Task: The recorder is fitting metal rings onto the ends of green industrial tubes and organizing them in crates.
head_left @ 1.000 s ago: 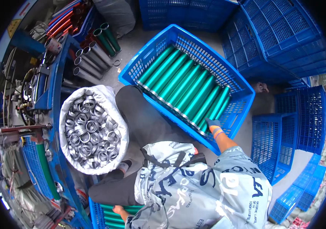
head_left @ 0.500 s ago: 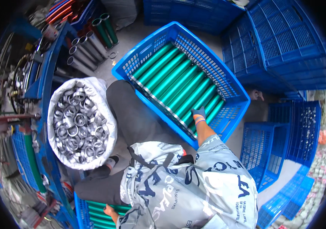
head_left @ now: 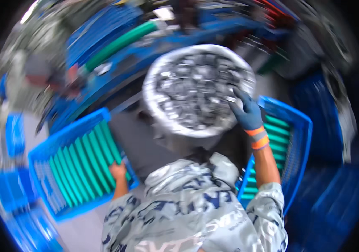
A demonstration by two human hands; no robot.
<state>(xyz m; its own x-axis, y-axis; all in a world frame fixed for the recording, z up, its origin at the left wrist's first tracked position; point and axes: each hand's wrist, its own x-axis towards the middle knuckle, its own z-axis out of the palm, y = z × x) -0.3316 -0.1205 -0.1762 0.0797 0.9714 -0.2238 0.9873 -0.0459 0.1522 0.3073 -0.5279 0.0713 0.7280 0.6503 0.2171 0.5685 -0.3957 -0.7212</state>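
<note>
Reaching forward with my gloved right hand, I have its fingers spread over the near rim of the white sack of small metal rings, touching the heap there and closed on nothing that I can make out. My bare left hand rests on the near right corner of the blue crate of green tubes at my left side, fingers curled at the edge; whether they grip a tube or only the rim, I cannot tell in the blur. A second blue crate of green tubes sits just beside the sack, under my right forearm. I judge the main risk to be the soft sack mouth sagging if I press on it, spilling rings onto the floor or into that crate. Twisted between both sides, I could also snag my glove on sharp ring edges.
</note>
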